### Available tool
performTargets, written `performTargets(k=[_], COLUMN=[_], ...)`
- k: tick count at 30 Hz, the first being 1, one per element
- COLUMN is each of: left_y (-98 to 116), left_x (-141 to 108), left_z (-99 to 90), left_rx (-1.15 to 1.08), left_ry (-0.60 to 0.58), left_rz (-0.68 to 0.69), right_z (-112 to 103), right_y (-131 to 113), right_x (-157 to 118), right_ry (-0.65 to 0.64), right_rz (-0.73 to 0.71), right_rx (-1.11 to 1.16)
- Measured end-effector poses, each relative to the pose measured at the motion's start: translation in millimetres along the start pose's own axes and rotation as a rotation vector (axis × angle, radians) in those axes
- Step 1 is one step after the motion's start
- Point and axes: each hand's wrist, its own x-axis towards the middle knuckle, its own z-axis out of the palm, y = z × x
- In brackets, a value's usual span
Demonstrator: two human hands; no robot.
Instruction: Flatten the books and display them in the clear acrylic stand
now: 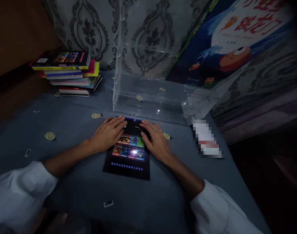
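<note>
A dark book [128,165] with two rows of small colourful pictures lies flat on the blue-grey tablecloth [72,201]. My left hand [110,133] rests over the book's upper left edge, palm down, fingers stretched out. Opposite it, my right hand [155,138] touches the upper right edge with its fingers extended and a little apart. The book's far edge lies close to the front of a clear acrylic rack [150,107].
At the back left is a stack of books [70,73]. A large picture book [211,48] leans in the rack's right part. A blurred-out white and red item [207,139] lies near the table's right edge. Patterned curtain hangs behind.
</note>
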Motion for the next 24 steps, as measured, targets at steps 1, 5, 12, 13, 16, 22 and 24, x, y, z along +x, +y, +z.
performTargets(k=[1,5,12,13,16,22,24], left_y=[-0.4,-1.8,-3.3,-3.6,-4.2,-5.8,-6.6], left_x=[-0.2,-0.3,0.1,-0.2,-1.5,-2.1,-1.6], left_z=[0.3,0.5,-1.1,-0.8,0.0,-1.6,-2.2], left_rx=[-0.009,-0.034,-0.043,-0.047,-0.043,-0.047,-0.046], left_ry=[0.002,0.018,-0.012,-0.018,-0.044,-0.122,-0.147], left_rz=[-0.002,-0.004,0.005,-0.002,-0.004,0.005,0.011], right_z=[0.1,0.4,0.9,1.2,2.1,3.1,3.3], right_y=[0.5,-0.7,-1.9,-1.5,0.0,0.5,0.3], right_x=[-0.2,-1.2,-2.1,-2.1,-2.2,-1.4,-1.1], right_ry=[0.000,-0.005,-0.009,-0.007,-0.001,0.006,0.017], right_rz=[0.000,0.003,0.009,0.007,0.004,-0.004,-0.007], right_rx=[0.004,0.010,0.012,0.011,0.006,-0.012,-0.010])
